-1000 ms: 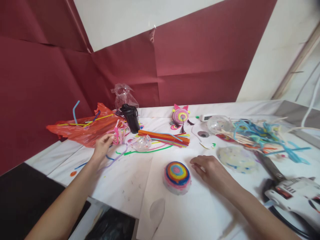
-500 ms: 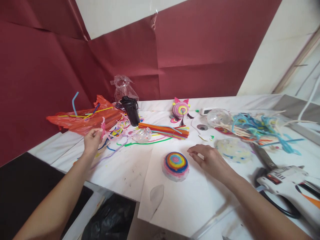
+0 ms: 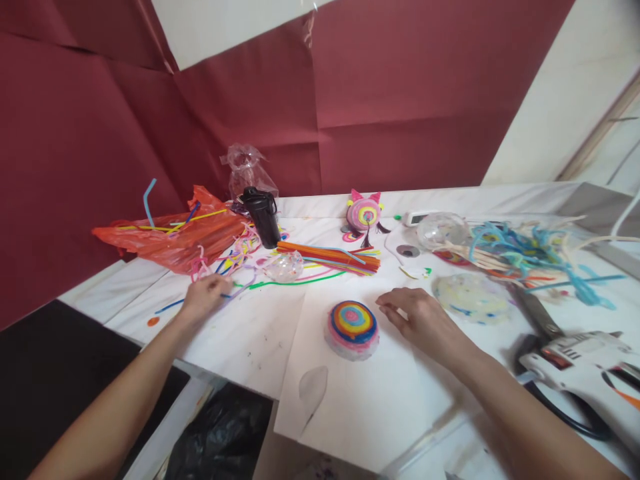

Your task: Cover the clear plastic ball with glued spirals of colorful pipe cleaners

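Observation:
My left hand [image 3: 204, 298] is low over the table at the left, its fingers closed around a dark blue pipe cleaner [image 3: 169, 307] that shows on both sides of it. Just beyond those fingers are tangled pink pipe cleaners [image 3: 200, 265]. My right hand [image 3: 410, 310] rests on the white paper with its fingers loosely curled and nothing seen in them. Close to its fingertips sits a round dome [image 3: 353, 330] with coiled rings of pink, light blue, yellow, orange and dark blue on top. Its lower side is pink and whitish.
A black bottle [image 3: 262, 217], an orange-red plastic bag [image 3: 170, 243] and a bundle of pipe cleaners [image 3: 330, 258] lie beyond. A pink eared ornament [image 3: 364, 213] stands at the back. On the right are a clear dome [image 3: 443, 231], blue pipe cleaners [image 3: 525, 247] and a glue gun [image 3: 580, 360].
My left hand has let go of the pink pipe cleaner and moved right and down toward the blue one. The right hand and the ringed dome stay in place.

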A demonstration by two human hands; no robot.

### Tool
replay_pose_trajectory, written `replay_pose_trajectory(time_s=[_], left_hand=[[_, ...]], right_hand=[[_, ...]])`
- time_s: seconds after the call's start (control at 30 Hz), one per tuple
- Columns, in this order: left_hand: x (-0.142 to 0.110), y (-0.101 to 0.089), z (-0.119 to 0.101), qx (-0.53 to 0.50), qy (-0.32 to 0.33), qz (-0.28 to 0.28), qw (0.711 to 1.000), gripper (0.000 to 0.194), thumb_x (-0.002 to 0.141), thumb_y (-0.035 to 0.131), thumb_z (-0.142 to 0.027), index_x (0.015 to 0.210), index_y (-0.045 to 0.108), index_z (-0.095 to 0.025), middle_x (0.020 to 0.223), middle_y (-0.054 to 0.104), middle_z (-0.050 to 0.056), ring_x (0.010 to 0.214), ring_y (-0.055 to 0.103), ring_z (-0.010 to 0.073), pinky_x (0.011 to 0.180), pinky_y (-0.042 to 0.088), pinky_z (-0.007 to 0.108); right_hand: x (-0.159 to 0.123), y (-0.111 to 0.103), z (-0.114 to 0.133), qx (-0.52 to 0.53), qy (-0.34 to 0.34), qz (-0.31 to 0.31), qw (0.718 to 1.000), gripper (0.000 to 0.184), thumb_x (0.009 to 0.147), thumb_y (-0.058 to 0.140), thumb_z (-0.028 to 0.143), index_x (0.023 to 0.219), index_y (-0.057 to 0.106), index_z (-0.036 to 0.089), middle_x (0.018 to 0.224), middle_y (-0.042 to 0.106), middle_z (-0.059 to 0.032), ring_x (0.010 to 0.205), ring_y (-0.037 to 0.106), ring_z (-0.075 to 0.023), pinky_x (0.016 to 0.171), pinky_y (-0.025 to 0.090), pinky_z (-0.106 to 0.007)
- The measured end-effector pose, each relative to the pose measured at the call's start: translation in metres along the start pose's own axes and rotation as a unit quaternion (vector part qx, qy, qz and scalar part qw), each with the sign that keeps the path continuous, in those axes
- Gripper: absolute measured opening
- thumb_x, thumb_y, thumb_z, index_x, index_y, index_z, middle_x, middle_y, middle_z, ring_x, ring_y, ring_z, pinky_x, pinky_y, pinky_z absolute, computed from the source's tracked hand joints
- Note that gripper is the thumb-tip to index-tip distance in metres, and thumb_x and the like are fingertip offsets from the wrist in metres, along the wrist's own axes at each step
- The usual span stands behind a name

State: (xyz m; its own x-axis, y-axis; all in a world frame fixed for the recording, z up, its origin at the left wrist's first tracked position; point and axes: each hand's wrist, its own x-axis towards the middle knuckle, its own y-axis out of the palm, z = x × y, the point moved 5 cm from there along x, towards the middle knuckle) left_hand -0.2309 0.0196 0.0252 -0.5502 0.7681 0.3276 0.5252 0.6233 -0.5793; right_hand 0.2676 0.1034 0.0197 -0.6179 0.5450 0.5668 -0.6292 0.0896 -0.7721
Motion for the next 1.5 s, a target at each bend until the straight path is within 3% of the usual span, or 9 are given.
replay_pose_trajectory(time_s=[0.07,0.2,0.53,0.77,0.9,1.03,1.13,1.33,1.5], left_hand=[[-0.017,0.021,-0.007,0.028,0.02,0.044,0.998,0.026,0.076,0.095,-0.041,0.073,0.077,-0.023,0.084,0.079,0.002,0.087,0.073,0.0263,0.085,0.057,0.036],[-0.029,0.033,-0.018,0.055,0.035,0.063,0.996,0.029,0.093,0.083,-0.046,0.08,0.073,-0.021,0.084,0.075,0.001,0.086,0.07,0.0216,0.091,0.057,0.039],[-0.022,-0.024,-0.056,-0.076,-0.016,-0.057,0.995,0.037,0.095,0.064,-0.056,0.078,0.052,-0.026,0.056,0.046,-0.004,0.049,0.037,0.0146,0.048,0.029,0.03],[-0.067,-0.005,-0.13,-0.169,0.018,0.073,0.983,0.042,0.075,0.081,-0.064,0.077,0.062,-0.026,0.051,0.048,-0.005,0.041,0.035,0.0118,0.041,0.026,0.027],[-0.125,0.032,-0.176,-0.154,0.112,0.236,0.953,0.034,0.092,0.074,-0.06,0.087,0.075,-0.027,0.052,0.057,-0.004,0.04,0.043,0.0135,0.04,0.033,0.027],[-0.168,0.059,-0.213,-0.106,0.279,0.298,0.907,0.028,0.109,0.058,-0.042,0.096,0.077,-0.027,0.061,0.068,-0.003,0.049,0.057,0.0136,0.053,0.048,0.026],[-0.176,0.069,-0.221,-0.076,0.364,0.301,0.878,0.028,0.113,0.053,-0.037,0.107,0.078,-0.026,0.074,0.077,0.001,0.06,0.068,0.0154,0.063,0.055,0.026],[-0.165,0.074,-0.21,-0.019,0.434,0.314,0.844,0.031,0.115,0.053,-0.035,0.11,0.081,-0.024,0.088,0.083,0.005,0.076,0.076,0.0179,0.074,0.058,0.026],[-0.16,0.074,-0.198,0.025,0.432,0.346,0.833,0.034,0.115,0.05,-0.038,0.108,0.081,-0.024,0.089,0.083,0.005,0.076,0.076,0.0175,0.073,0.056,0.025]], right_hand=[[0.0,0.0,0.0,-0.001,-0.001,0.004,1.0,0.03,0.101,0.054,0.012,0.093,0.082,0.019,0.081,0.083,-0.0079,0.07,0.077,-0.0225,0.071,0.057,-0.033],[0.001,0.0,-0.002,0.005,0.012,0.011,1.0,0.029,0.1,0.055,0.011,0.093,0.082,0.019,0.083,0.084,-0.0081,0.072,0.077,-0.0223,0.072,0.057,-0.032],[0.002,-0.002,-0.003,0.005,0.018,0.01,1.0,0.028,0.099,0.057,0.01,0.091,0.082,0.021,0.082,0.083,-0.0081,0.073,0.078,-0.0235,0.074,0.058,-0.033],[0.005,-0.031,0.034,0.054,-0.033,-0.12,0.991,0.022,0.107,0.061,0.021,0.121,0.078,0.019,0.109,0.084,-0.0139,0.098,0.082,-0.0277,0.089,0.065,-0.04],[0.007,-0.043,0.092,0.055,-0.126,-0.126,0.982,0.039,0.109,0.06,0.025,0.148,0.066,0.023,0.146,0.073,-0.0203,0.139,0.069,-0.0358,0.112,0.059,-0.055],[0.006,-0.038,0.121,0.197,-0.081,-0.005,0.977,0.036,0.111,0.055,0.025,0.144,0.071,0.025,0.117,0.083,-0.0135,0.106,0.08,-0.0266,0.089,0.068,-0.038],[0.0,-0.039,0.119,0.294,0.007,0.071,0.953,0.032,0.113,0.051,0.029,0.121,0.081,0.024,0.082,0.079,-0.0042,0.068,0.072,-0.0172,0.063,0.06,-0.024],[-0.017,-0.056,0.093,0.283,0.088,0.081,0.952,0.043,0.111,0.057,0.048,0.095,0.086,0.021,0.075,0.078,-0.0033,0.061,0.062,-0.0144,0.054,0.048,-0.021],[-0.026,-0.062,0.073,0.274,0.107,0.042,0.955,0.04,0.109,0.06,0.048,0.098,0.087,0.021,0.079,0.082,-0.0044,0.062,0.067,-0.0148,0.055,0.05,-0.021]])
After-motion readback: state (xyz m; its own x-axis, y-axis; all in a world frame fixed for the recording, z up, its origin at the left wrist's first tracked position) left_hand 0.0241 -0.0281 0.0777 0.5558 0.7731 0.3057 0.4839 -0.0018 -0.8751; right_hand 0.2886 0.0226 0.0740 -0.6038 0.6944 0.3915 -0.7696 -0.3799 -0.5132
